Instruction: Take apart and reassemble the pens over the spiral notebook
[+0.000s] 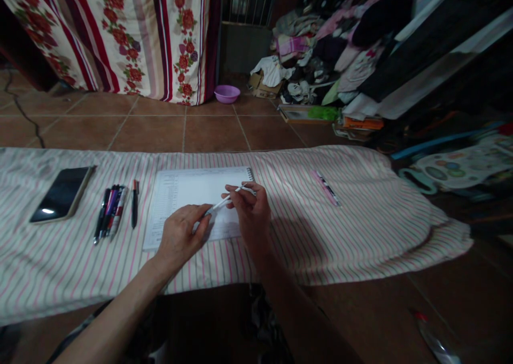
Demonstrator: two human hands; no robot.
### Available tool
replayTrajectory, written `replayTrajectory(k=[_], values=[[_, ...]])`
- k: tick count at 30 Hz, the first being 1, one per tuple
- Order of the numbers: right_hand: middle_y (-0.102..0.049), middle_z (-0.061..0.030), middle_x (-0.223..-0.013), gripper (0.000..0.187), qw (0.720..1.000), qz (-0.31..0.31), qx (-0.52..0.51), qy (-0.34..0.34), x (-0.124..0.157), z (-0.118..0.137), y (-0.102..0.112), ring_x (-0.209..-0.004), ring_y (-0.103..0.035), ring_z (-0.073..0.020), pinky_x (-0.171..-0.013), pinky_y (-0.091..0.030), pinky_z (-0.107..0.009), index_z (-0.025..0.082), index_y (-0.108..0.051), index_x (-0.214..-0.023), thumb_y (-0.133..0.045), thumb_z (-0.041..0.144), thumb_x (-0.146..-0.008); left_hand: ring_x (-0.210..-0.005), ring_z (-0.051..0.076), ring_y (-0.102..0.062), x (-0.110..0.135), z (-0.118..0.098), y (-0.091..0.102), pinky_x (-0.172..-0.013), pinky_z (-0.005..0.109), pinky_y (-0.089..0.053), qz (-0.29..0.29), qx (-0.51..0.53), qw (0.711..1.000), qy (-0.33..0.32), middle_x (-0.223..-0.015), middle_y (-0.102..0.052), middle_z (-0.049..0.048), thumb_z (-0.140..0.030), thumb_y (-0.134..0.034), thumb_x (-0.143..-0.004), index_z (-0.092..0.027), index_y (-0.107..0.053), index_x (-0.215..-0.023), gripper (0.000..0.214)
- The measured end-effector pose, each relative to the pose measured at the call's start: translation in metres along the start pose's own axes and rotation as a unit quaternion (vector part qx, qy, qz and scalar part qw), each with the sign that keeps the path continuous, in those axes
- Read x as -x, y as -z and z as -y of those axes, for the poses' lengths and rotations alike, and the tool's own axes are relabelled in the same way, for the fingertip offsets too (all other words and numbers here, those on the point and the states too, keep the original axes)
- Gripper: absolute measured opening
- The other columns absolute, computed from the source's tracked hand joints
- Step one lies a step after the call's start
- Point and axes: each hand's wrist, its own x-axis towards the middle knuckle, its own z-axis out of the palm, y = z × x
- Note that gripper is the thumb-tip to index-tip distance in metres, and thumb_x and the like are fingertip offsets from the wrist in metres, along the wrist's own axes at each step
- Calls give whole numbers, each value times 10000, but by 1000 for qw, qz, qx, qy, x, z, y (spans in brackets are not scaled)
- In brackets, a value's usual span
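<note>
A slim white pen (222, 202) is held between my two hands, slanting above an open spiral notebook (188, 187). At its lower end, my left hand (182, 230) pinches a bluish tip between thumb and fingers. My right hand (252, 209) grips the upper end with its fingertips. Printed lines show along the notebook's left page edge; the rest of the sheet looks white. Left of the notebook lies a dark pen (134, 206) with an orange end. Beside that is a row of several pens (109, 211). A pink-and-black pen (326, 188) rests to the right.
A smartphone (62, 194) lies at the left on the striped cloth (360, 225) covering the table. Beyond, on the tiled floor, stand a purple basin (226, 94) and a floral curtain (120, 38). Piled clothes (320, 54) fill the back right; a bottle (435, 340) lies at lower right.
</note>
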Motion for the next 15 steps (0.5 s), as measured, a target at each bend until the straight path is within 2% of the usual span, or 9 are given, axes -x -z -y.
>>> replayTrajectory(k=[6,15], values=[[-711,-47,-850,240,999,10,-10,-48,3,0,-3,-683,-682,-156,-514,-530,-225,194,-440,-859,-632,266,-734,-666,164,-579,-2,-1,1,-632,302,-448,-3,-21,1000,5,-758,-667,41,-219,-505,-832,-148,-590,-978,184],[-687,-33,-866,221,997,30,19,-76,3,-16,-1,-670,-632,-130,-516,-500,-226,185,-521,-827,-650,302,-691,-715,150,-589,-2,-2,1,-659,270,-470,12,37,999,39,-781,-636,37,-217,-466,-844,-159,-574,-1011,207]])
